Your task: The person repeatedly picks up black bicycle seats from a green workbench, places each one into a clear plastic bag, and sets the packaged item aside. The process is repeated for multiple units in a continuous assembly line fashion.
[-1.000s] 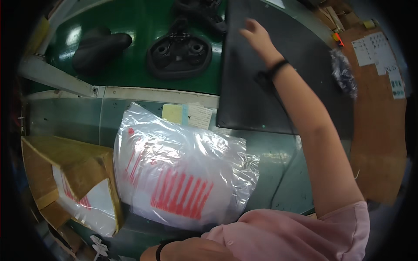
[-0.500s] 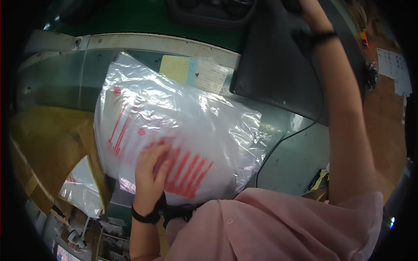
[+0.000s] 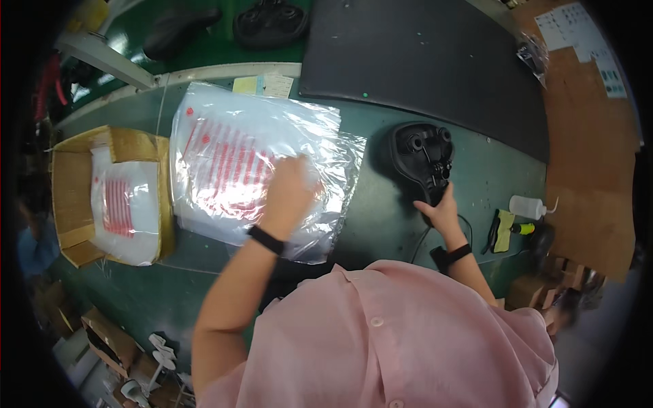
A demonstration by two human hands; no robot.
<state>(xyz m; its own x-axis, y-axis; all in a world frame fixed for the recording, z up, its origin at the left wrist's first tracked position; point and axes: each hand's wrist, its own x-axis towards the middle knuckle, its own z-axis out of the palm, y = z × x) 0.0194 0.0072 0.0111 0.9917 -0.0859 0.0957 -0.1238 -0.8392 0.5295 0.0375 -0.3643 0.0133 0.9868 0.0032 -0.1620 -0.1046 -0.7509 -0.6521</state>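
Note:
A stack of clear plastic bags (image 3: 238, 160) with red print lies on the green bench. My left hand (image 3: 291, 187) rests flat on the stack's right part, fingers spread. A black bicycle saddle (image 3: 422, 155) lies upside down on the bench to the right of the bags. My right hand (image 3: 441, 211) grips the saddle's narrow near end.
A cardboard box (image 3: 71, 187) holding more printed bags stands at the left. A large black mat (image 3: 422, 61) covers the far bench, with two more saddles (image 3: 269, 24) beyond it. A white squeeze bottle (image 3: 527, 206), a yellow cloth (image 3: 504, 230) and a small tool lie at the right.
My right hand has come down from the far mat with a black saddle and set it on the bench. My left hand slid up across the bags.

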